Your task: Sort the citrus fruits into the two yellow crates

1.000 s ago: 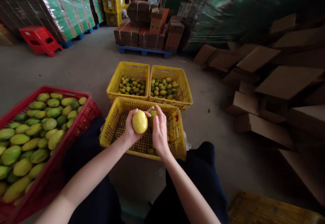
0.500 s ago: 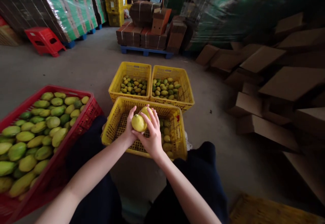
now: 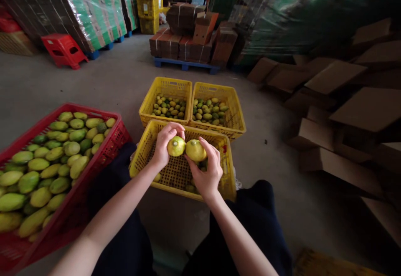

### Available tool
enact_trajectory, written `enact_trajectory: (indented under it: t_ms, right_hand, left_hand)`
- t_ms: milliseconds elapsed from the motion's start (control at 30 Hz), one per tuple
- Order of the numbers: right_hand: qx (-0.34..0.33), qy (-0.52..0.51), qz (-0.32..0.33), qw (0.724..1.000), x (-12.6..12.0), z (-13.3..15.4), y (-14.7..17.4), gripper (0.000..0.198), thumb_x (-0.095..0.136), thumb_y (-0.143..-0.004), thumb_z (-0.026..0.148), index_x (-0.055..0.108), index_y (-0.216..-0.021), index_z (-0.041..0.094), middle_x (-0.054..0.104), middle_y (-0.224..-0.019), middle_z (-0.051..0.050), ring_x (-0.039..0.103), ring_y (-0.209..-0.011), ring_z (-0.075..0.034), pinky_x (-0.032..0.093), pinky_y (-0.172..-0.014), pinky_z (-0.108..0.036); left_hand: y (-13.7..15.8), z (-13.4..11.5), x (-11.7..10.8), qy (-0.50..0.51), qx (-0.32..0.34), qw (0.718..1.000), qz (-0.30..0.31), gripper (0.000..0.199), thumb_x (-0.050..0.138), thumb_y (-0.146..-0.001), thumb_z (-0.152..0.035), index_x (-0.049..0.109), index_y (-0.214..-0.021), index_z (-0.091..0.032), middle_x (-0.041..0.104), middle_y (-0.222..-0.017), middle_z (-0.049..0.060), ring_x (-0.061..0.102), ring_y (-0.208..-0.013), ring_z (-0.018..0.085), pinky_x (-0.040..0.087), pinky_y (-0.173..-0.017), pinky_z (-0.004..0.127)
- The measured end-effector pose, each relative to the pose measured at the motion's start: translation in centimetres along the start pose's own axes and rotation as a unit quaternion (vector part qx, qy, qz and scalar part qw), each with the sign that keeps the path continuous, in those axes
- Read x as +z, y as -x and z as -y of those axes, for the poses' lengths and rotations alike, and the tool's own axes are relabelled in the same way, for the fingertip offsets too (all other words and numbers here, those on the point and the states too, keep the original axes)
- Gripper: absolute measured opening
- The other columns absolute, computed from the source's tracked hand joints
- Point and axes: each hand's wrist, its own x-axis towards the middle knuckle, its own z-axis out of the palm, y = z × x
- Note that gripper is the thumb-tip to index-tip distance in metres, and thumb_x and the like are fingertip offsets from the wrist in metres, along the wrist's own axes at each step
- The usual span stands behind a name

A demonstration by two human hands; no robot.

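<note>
My left hand [image 3: 164, 144] is closed round a yellow-green lemon [image 3: 176, 146], its stem end turned up towards me. Side by side with it, a yellower lemon [image 3: 195, 150] sits in my right hand [image 3: 209, 166], thumb below and fingers along its right side. Both hands are above the near yellow crate [image 3: 150, 185], whose slotted floor shows between my arms. A few lemons lie in this crate, partly hidden behind my right hand. To my left stands a red crate [image 3: 120, 122] heaped with green and yellow lemons [image 3: 54, 153].
Two more yellow crates [image 3: 189, 100] with lemons stand just beyond the near one. Cardboard boxes [image 3: 333, 163] are strewn along the right. Farther off are a red stool [image 3: 64, 50], a blue pallet [image 3: 185, 65] of flattened cartons and wrapped green stacks [image 3: 94, 8].
My hands have moved apart, and the two lemons that overlapped between them now show separately, one in each hand. The view has shifted slightly.
</note>
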Motion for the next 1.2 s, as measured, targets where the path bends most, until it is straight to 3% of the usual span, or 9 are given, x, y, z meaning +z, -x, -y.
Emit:
enact_trajectory:
  t_ms: [333, 500, 567, 633, 700, 800, 900, 967, 1200]
  right_hand:
    - [-0.012, -0.131, -0.033, 0.991, 1.2, -0.9, 1.0, 0.050, 0.058, -0.079, 0.007, 0.046, -0.121, 0.032, 0.060, -0.127, -0.007, 0.058, -0.120, -0.026, 0.052, -0.095, -0.054]
    - [-0.041, -0.202, -0.035, 0.978, 1.5, -1.0, 1.2, 0.056, 0.062, -0.075, 0.003, 0.044, -0.120, 0.031, 0.060, -0.129, -0.006, 0.057, -0.123, -0.026, 0.050, -0.098, -0.055]
    - [-0.007, -0.218, -0.023, 0.976, 1.2, -0.6, 1.0, 0.058, 0.068, -0.073, 0.005, 0.045, -0.119, 0.031, 0.060, -0.127, -0.006, 0.059, -0.121, -0.025, 0.051, -0.098, -0.051]
    - [0.103, -0.244, -0.009, 0.964, 0.8, -0.2, 0.6, 0.059, 0.076, -0.068, 0.013, 0.048, -0.117, 0.029, 0.063, -0.121, -0.005, 0.064, -0.111, -0.023, 0.056, -0.091, -0.043]
    - [0.267, -0.298, 0.009, 0.916, 0.5, -0.2, -0.1, 0.056, 0.081, -0.066, 0.023, 0.050, -0.113, 0.028, 0.066, -0.108, -0.002, 0.068, -0.094, -0.020, 0.060, -0.079, -0.036]
    - [0.490, -0.410, 0.026, 0.769, 0.6, -1.0, -1.1, 0.041, 0.077, -0.070, 0.032, 0.053, -0.103, 0.025, 0.068, -0.089, 0.002, 0.069, -0.073, -0.016, 0.062, -0.064, -0.033]
    - [0.612, -0.473, 0.030, 0.633, 0.9, -2.4, -1.5, 0.025, 0.073, -0.074, 0.028, 0.057, -0.090, 0.019, 0.070, -0.076, 0.001, 0.066, -0.059, -0.014, 0.063, -0.061, -0.032]
    - [0.626, -0.498, 0.044, 0.598, 0.9, -3.0, -1.6, 0.019, 0.072, -0.075, 0.024, 0.058, -0.086, 0.017, 0.070, -0.071, -0.001, 0.066, -0.056, -0.014, 0.063, -0.063, -0.032]
    - [0.562, -0.594, 0.056, 0.572, 0.0, -2.8, -2.0, 0.016, 0.068, -0.072, 0.017, 0.061, -0.087, 0.017, 0.072, -0.077, -0.003, 0.070, -0.067, -0.018, 0.061, -0.062, -0.030]
  left_hand:
    - [0.5, -0.6, -0.5, -0.083, 0.052, 0.990, 0.097, 0.025, 0.051, -0.085, -0.039, 0.065, -0.083, -0.019, 0.061, -0.072, 0.002, 0.057, -0.067, 0.015, 0.044, -0.065, 0.028]
    - [0.5, -0.3, -0.4, -0.053, 0.036, 0.995, 0.072, 0.027, 0.054, -0.083, -0.039, 0.064, -0.070, -0.018, 0.060, -0.070, 0.002, 0.056, -0.066, 0.015, 0.045, -0.063, 0.027]
    - [0.2, -0.2, -0.2, 0.005, 0.000, 0.999, 0.037, 0.027, 0.055, -0.082, -0.037, 0.062, -0.064, -0.018, 0.059, -0.067, 0.002, 0.055, -0.064, 0.014, 0.046, -0.063, 0.027]
    - [-0.2, 0.0, -0.1, 0.094, -0.093, 0.991, -0.016, 0.030, 0.053, -0.083, -0.036, 0.060, -0.060, -0.017, 0.058, -0.064, 0.001, 0.056, -0.062, 0.013, 0.048, -0.064, 0.026]
    - [-0.7, 0.3, -0.2, 0.188, -0.217, 0.953, -0.094, 0.032, 0.049, -0.087, -0.034, 0.060, -0.062, -0.017, 0.060, -0.065, 0.001, 0.058, -0.062, 0.013, 0.051, -0.068, 0.028]
    - [-1.2, 0.9, -0.4, 0.268, -0.339, 0.882, -0.189, 0.029, 0.046, -0.091, -0.035, 0.064, -0.076, -0.016, 0.066, -0.074, 0.004, 0.063, -0.067, 0.015, 0.055, -0.070, 0.031]
    - [-1.4, 1.3, -0.4, 0.293, -0.384, 0.846, -0.225, 0.022, 0.055, -0.089, -0.034, 0.063, -0.085, -0.014, 0.066, -0.076, 0.006, 0.065, -0.071, 0.017, 0.057, -0.066, 0.029]
    - [-1.4, 1.3, -0.3, 0.303, -0.386, 0.838, -0.238, 0.014, 0.060, -0.087, -0.028, 0.061, -0.083, -0.014, 0.065, -0.071, 0.005, 0.065, -0.070, 0.016, 0.057, -0.063, 0.025]
    - [-1.1, 0.5, -0.2, 0.339, -0.356, 0.843, -0.219, 0.013, 0.054, -0.087, -0.022, 0.062, -0.083, -0.013, 0.066, -0.073, 0.006, 0.067, -0.073, 0.018, 0.060, -0.070, 0.032]
